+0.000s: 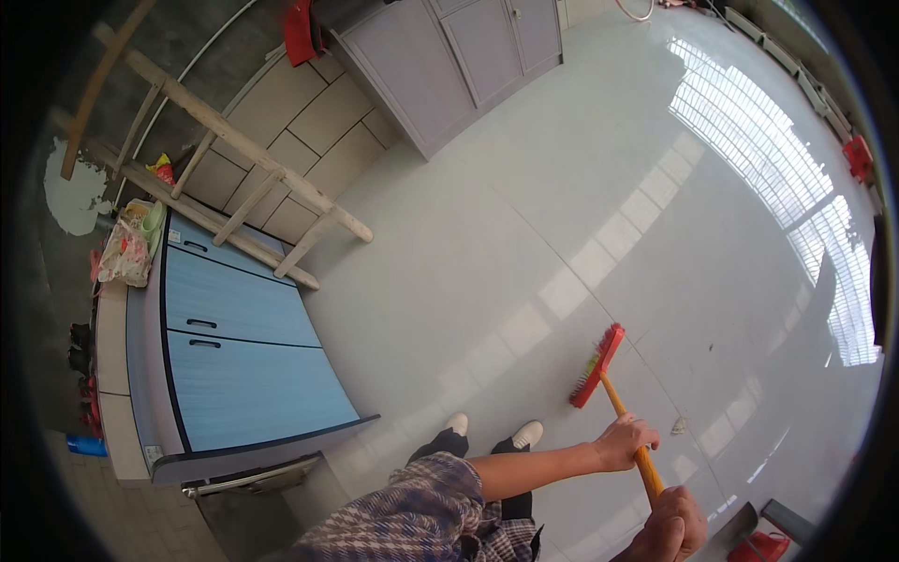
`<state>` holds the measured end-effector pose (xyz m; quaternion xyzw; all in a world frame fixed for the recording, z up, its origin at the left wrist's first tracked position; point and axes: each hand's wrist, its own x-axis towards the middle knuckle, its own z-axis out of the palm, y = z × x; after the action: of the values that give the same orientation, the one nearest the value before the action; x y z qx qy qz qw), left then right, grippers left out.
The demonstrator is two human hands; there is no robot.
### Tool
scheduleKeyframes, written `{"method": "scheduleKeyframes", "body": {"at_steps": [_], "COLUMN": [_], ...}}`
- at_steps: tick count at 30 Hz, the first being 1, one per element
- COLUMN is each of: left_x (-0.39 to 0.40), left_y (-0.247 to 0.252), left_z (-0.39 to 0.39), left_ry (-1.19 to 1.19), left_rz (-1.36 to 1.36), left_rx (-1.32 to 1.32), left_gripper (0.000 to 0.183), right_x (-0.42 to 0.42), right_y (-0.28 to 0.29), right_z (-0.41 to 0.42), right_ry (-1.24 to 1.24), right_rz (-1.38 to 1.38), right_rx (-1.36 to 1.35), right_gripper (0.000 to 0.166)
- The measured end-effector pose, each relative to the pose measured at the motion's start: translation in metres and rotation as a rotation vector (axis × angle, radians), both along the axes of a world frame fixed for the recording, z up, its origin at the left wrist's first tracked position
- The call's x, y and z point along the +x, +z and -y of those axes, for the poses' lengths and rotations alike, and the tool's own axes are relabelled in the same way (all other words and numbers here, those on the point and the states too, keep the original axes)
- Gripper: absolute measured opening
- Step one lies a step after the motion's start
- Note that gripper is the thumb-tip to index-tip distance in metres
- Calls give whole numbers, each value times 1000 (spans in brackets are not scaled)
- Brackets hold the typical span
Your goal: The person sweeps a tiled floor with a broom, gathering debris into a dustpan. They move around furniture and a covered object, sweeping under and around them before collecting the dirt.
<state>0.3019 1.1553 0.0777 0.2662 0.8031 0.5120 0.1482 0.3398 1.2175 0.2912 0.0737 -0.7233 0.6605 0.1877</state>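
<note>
A broom with a red head (pixel 605 365) and a yellow-orange handle (pixel 650 478) is held out in front of my feet. My left hand (pixel 625 442) grips the handle partway down, towards the head. Higher on the same handle, my right hand (pixel 672 523) is wrapped near its upper end. Red and yellow-green bristles (pixel 588 362) point to the left; whether they touch the floor I cannot tell. A small pale scrap (pixel 679 426) lies on the glossy grey tiled floor (pixel 435 267), to the right of the broom.
Left of me stands a blue-fronted cabinet (pixel 242 337), with a wooden ladder (pixel 246 147) leaning at its far end. A grey-lilac cabinet (pixel 421 56) is at the back. Several planter boxes (pixel 779 60) line the far right. A red object (pixel 758 546) sits at bottom right.
</note>
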Motion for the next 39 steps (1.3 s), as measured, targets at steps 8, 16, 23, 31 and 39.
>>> {"method": "scheduleKeyframes", "body": {"at_steps": [8, 16, 23, 31, 39], "left_x": [-21, -102, -244, -392, -397], "left_y": [-59, -8, -32, -112, -209], "left_z": [69, 193, 463, 838, 965], "left_ry": [202, 65, 114, 243, 569], "left_rz": [80, -72, -224, -99, -34], "left_rx": [-94, 66, -255, -781, -768], "left_gripper": [24, 27, 30, 22, 16], "right_x": [-25, -110, -210, -378, -412], "right_y": [-55, 21, -57, -207, -273], "right_z": [33, 178, 372, 678, 813], "right_ry": [16, 193, 70, 426, 554], "right_rz": [258, -19, 117, 357, 472], "right_rx": [-155, 23, -338, -609, -135], "right_gripper": [38, 27, 35, 29, 28]}}
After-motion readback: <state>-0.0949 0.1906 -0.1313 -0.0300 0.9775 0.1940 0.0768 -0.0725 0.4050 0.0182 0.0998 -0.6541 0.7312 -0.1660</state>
